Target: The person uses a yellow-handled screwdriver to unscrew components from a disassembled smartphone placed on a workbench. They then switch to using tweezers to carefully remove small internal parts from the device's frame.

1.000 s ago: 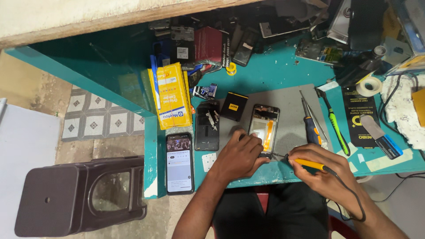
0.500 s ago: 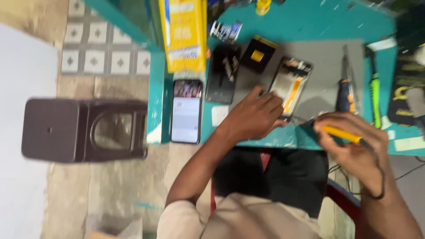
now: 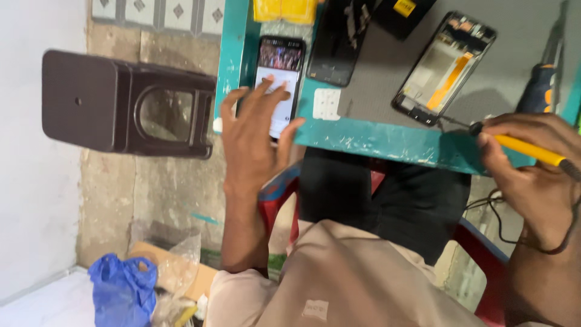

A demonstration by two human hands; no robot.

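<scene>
Right now the left hand (image 3: 254, 136) hangs over a lit phone (image 3: 279, 82) at the near left of the teal bench (image 3: 375, 142), fingers spread wide and gripping nothing; the fingertips sit on or just above the screen, and I cannot tell which. The right hand (image 3: 535, 175) is closed around a yellow-handled soldering iron (image 3: 520, 148), its dark tip resting near the bottom corner of the opened phone (image 3: 445, 66). That opened phone lies face-down on the grey mat (image 3: 375, 79) with its back off, the orange strip and bare frame showing. Its cord trails down past the wrist.

Judging by how things lie, the repair looks about midway: the case is already open and a dark panel (image 3: 339, 42) lies set aside just beside the lit phone, but nothing has been closed up again. A screwdriver (image 3: 544, 85) lies untouched on the mat to the right. Below the bench stand a dark plastic stool (image 3: 121, 103) and a blue bag (image 3: 124, 290).
</scene>
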